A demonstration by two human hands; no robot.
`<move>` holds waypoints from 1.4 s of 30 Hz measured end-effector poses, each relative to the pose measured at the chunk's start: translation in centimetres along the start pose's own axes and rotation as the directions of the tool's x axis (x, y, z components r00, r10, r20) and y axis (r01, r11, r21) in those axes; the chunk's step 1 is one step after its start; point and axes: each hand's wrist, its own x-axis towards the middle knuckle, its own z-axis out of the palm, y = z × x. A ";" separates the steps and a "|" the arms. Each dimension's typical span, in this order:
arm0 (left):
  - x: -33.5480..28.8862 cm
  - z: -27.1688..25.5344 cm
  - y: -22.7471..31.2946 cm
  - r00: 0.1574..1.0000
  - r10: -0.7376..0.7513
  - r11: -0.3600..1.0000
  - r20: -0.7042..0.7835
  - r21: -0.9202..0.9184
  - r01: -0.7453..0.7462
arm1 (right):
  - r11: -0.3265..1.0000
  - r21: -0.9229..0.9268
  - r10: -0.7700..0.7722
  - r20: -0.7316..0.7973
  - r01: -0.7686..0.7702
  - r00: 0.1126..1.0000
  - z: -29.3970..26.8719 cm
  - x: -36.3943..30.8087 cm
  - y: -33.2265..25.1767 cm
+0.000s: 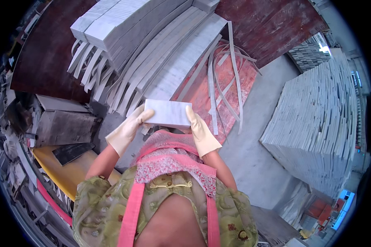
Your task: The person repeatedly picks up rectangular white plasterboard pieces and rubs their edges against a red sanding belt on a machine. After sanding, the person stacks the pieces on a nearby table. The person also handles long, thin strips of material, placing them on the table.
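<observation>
A rectangular block of pale, grey-veined stone tile (168, 112) is held level in front of my waist; I cannot tell whether it is one piece or a few stacked. Gripping its left end is my left hand (129, 126), in a cream rubber glove, with the thumb on the top face. My right hand (200, 131), gloved alike, grips the other end with the thumb at the top edge. The fingers under the tile are hidden. Just beyond it, a long stack of similar tiles (181, 59) stands with grey strips hanging from its near end.
Loose grey straps (236, 78) curl over a reddish board (245, 88) right of the stack. A tall pile of thin slabs (309, 111) stands at the right. Dark red panels (53, 49) rise behind; a yellow sheet (80, 173) lies at the lower left beside a worn box (66, 125).
</observation>
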 end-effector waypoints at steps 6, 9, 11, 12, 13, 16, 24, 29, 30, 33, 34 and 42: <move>5.2 -2.5 5.4 0.999 -0.013 0.997 -0.038 -0.078 0.010 | 0.994 -0.108 0.001 -0.066 -0.008 0.998 1.8 4.9 -5.5; 7.4 -4.7 5.9 0.997 -0.058 0.996 -0.049 -0.064 0.054 | 0.994 -0.108 -0.045 -0.111 0.033 0.993 2.8 6.9 -7.1; 8.7 -5.4 6.3 0.997 -0.041 0.998 -0.069 -0.060 0.036 | 0.988 -0.140 -0.072 -0.076 0.061 0.995 1.8 9.9 -6.5; 9.4 -5.7 6.4 0.995 -0.024 0.998 -0.099 -0.052 0.019 | 0.990 -0.137 -0.051 -0.081 0.039 0.995 1.8 10.7 -6.9; 10.1 -6.0 6.6 0.991 -0.006 0.999 -0.131 -0.044 0.001 | 0.991 -0.135 -0.029 -0.085 0.017 0.996 1.7 11.4 -7.5; 12.3 -6.7 8.0 0.992 -0.007 0.998 -0.129 -0.065 -0.001 | 0.979 -0.206 -0.011 -0.078 -0.006 0.997 0.0 15.0 -7.0; 20.8 -6.6 12.6 0.954 -0.062 0.997 -0.294 -0.071 0.043 | 0.974 -0.205 -0.095 0.030 0.099 0.995 -4.5 26.5 -8.1; 32.5 -7.3 16.5 0.947 -0.175 0.984 -0.269 -0.034 0.173 | 0.992 -0.072 0.102 -0.057 -0.106 0.993 -9.2 35.3 -10.2; 35.5 -7.1 17.4 0.956 -0.165 0.986 -0.243 -0.017 0.166 | 0.991 -0.020 0.134 -0.059 -0.135 0.989 -10.3 37.0 -11.7; 45.3 -6.6 18.5 0.951 -0.137 0.989 -0.278 0.010 0.146 | 0.967 0.117 0.232 -0.020 -0.228 0.973 -14.5 43.7 -16.2; 48.7 -7.1 18.7 0.950 -0.138 0.989 -0.281 0.020 0.149 | 0.968 0.134 0.218 -0.021 -0.214 0.976 -15.9 46.5 -17.2; 68.7 -7.6 26.5 0.907 -0.108 0.915 -0.407 0.316 0.250 | 0.912 0.296 0.297 -0.002 -0.283 0.955 -23.1 64.5 -22.7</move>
